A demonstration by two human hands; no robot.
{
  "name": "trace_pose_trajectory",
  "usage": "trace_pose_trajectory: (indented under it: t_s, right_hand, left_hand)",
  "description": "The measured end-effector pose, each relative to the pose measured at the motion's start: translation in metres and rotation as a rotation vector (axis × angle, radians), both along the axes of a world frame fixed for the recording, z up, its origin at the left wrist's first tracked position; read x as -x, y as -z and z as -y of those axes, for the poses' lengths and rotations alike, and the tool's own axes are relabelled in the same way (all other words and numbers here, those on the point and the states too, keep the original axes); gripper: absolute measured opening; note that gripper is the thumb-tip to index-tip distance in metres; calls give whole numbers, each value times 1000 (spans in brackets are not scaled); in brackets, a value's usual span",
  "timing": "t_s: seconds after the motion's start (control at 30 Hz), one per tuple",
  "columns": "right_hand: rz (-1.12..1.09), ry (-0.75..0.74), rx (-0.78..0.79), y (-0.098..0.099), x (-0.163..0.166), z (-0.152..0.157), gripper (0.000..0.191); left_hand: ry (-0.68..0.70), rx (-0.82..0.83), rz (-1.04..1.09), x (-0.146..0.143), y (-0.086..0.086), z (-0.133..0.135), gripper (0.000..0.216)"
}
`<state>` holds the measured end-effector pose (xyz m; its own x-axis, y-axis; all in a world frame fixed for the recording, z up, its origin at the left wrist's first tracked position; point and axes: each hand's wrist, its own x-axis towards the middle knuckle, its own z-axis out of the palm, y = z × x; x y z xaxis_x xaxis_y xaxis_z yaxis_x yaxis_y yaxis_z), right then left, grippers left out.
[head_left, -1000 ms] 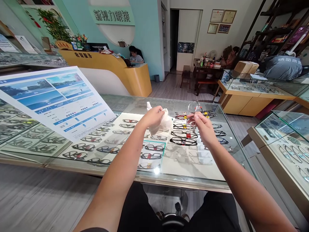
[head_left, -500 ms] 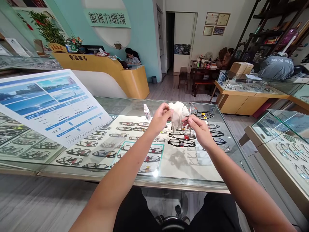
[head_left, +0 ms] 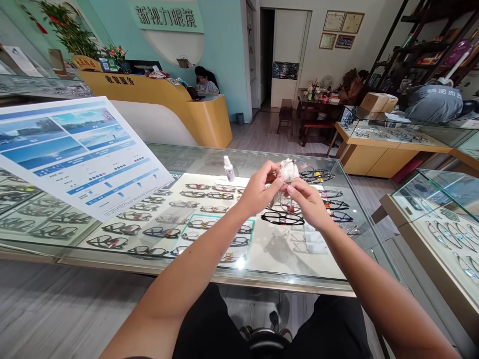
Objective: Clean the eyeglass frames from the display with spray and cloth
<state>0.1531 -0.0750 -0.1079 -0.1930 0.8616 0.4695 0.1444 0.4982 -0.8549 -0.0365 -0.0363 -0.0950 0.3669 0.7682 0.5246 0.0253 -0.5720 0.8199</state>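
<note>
Eyeglasses (head_left: 288,200) are held up above the right half of the display case (head_left: 280,280), appearing over the far part of its glass top. Their long axis stands roughly upright, one lens above the other; I cannot tell which way the front faces. The left hand (head_left: 262,187) has its fingers closed on a pale cloth (head_left: 289,171) bunched around the upper lens. The right hand (head_left: 309,202) pinches the eyewear near its middle, just beside the left fingertips.

Inside the case lie rows of spectacle frames (head_left: 283,218), some tagged red or yellow; several rest within a teal-bordered panel (head_left: 252,237) toward the near edge. A white bottle (head_left: 229,169) stands upright by the far edge, left of the hands. A printed sheet (head_left: 90,154) slants over the left end. A broad stretch of glass separates the hands from the near edge; past the right edge, floor runs to another case (head_left: 404,219) holding more frames.
</note>
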Motion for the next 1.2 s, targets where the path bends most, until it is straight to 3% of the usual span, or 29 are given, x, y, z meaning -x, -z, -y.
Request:
trace_pose_trajectory:
  t_s: [0.2, 0.3, 0.37, 0.47, 0.57, 0.9, 1.07, 1.2]
  right_hand:
    - [31, -13, 1, 1, 1, 0, 48]
    - [31, -55, 12, 3, 3, 1, 46]
    - [27, -79, 4, 3, 4, 2, 43]
    - [40, -93, -32, 2, 4, 3, 39]
    - [60, -98, -59, -1, 3, 4, 39]
    - [74, -130, -58, -5, 2, 5, 42]
    - [124, -34, -71, -3, 3, 4, 46]
    - [89, 47, -32, 2, 1, 0, 48]
  left_hand:
    - [-140, -97, -32, -4, 3, 5, 40]
    - [-169, -30, 66, -9, 7, 5, 38]
    - [-121, 86, 184, -12, 8, 3, 39]
    - [-28, 296, 353, -13, 7, -3, 59]
    - [68, 463, 405, -11, 3, -8, 68]
    - [357, 720, 371, -8, 2, -5, 50]
    - [277, 722, 418, -10, 5, -9, 51]
    - [171, 616, 364, -8, 2, -9, 55]
